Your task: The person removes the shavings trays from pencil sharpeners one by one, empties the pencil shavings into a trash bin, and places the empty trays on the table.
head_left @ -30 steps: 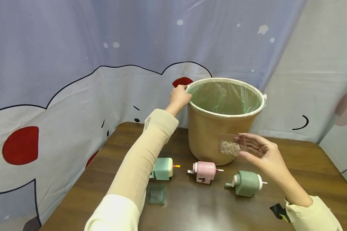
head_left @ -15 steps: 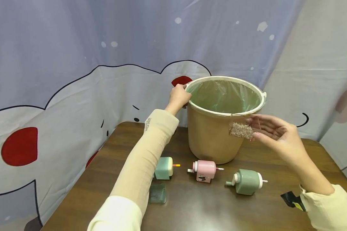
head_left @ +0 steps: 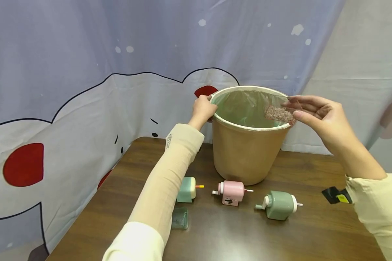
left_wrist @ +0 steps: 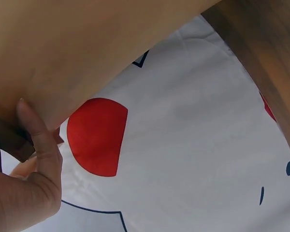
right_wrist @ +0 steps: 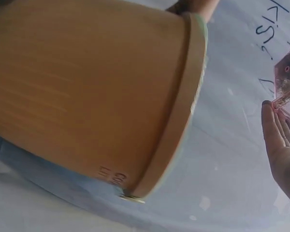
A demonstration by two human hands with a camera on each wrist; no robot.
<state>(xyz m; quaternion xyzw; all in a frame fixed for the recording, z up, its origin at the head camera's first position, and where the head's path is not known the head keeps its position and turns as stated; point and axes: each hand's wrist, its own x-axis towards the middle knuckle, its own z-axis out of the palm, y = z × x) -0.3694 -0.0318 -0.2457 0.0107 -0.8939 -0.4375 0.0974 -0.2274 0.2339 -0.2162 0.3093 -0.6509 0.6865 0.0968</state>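
A tan bin (head_left: 245, 156) lined with a green bag stands at the back of the brown table (head_left: 313, 232). My left hand (head_left: 202, 110) grips the bin's left rim; the left wrist view shows its fingers (left_wrist: 36, 145) against the bin wall (left_wrist: 87, 48). My right hand (head_left: 317, 114) pinches a small clear tray of pencil shavings (head_left: 280, 113) over the bin's right rim. In the right wrist view the tray (right_wrist: 287, 77) sits at the fingertips (right_wrist: 273, 125), beside the bin (right_wrist: 87, 96).
Three pencil sharpeners lie in front of the bin: teal-and-cream (head_left: 186, 189), pink (head_left: 232, 193), green (head_left: 279, 205). A clear green tray (head_left: 179, 220) lies by my left forearm. A cartoon-print curtain (head_left: 85, 108) hangs behind the table.
My right hand has lifted the tray of shavings from in front of the bin, near the sharpeners, up to the right rim. My left hand has stayed on the rim.
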